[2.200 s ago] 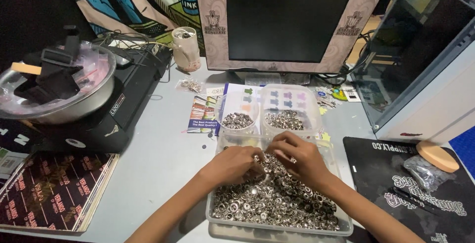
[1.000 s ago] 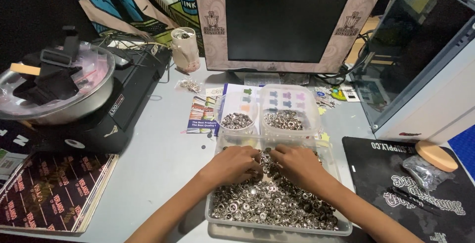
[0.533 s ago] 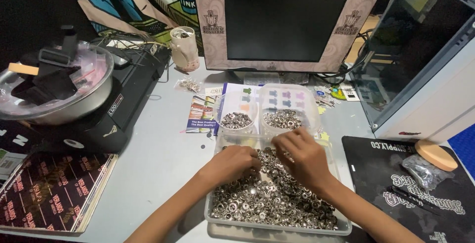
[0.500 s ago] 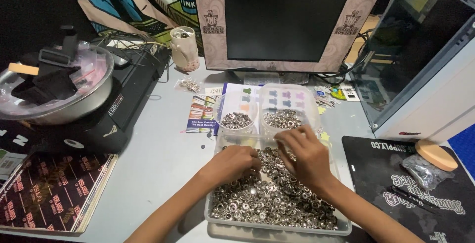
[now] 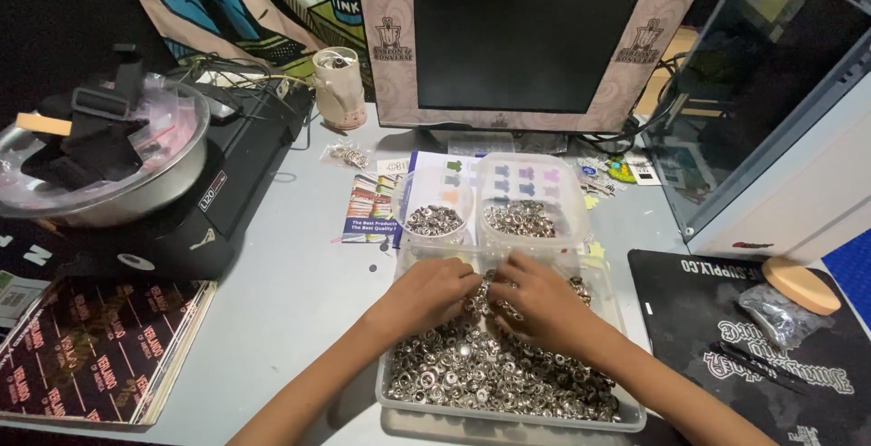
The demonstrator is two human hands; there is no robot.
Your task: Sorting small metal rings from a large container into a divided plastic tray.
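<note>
A clear plastic tray (image 5: 626,414) on the grey desk (image 5: 299,301) brims with small shiny metal rings (image 5: 490,373), round and silvery. The left hand (image 5: 426,287) and right hand (image 5: 535,301) rest on the heap's far end, fingers curled and meeting, pinching a few rings. Two small clear tubs (image 5: 490,205) of rings sit just beyond.

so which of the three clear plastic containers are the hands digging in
The large clear plastic tray nearest the person, heaped with small silver metal rings; left hand and right hand rest in it. The two small clear tubs behind sit untouched.
</note>
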